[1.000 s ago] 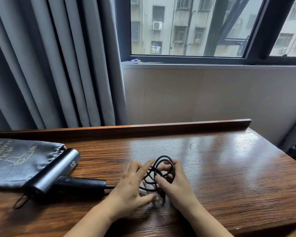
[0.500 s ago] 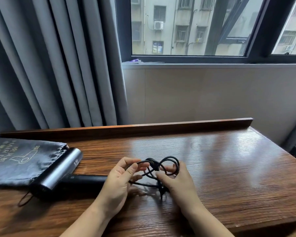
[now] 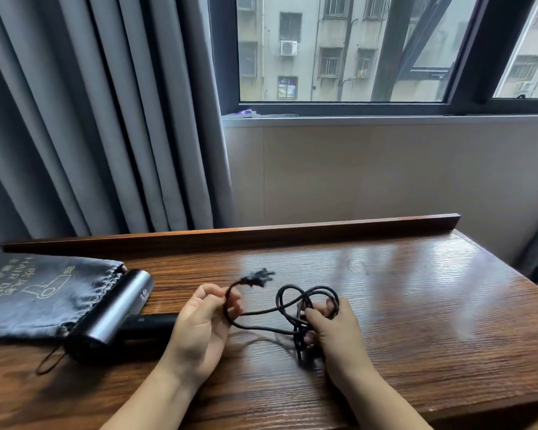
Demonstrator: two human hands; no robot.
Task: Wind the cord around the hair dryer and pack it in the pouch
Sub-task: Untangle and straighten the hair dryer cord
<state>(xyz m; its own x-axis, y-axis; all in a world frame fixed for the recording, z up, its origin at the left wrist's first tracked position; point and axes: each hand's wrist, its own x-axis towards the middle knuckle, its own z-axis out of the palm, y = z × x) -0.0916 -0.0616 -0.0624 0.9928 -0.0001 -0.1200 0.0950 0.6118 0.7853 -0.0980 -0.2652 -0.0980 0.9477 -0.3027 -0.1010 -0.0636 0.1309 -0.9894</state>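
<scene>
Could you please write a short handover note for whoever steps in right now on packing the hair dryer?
Left hand: pinches the cord just behind the plug, which sticks up free.
Right hand: grips the tangled loops of the cord above the table.
Hair dryer: lies on the table at the left, its barrel against the mouth of the pouch, which lies flat beside it.
Done: the plug end is pulled clear of the tangle.
Left: free the remaining loops, wind the cord around the dryer, slide it into the pouch.
</scene>
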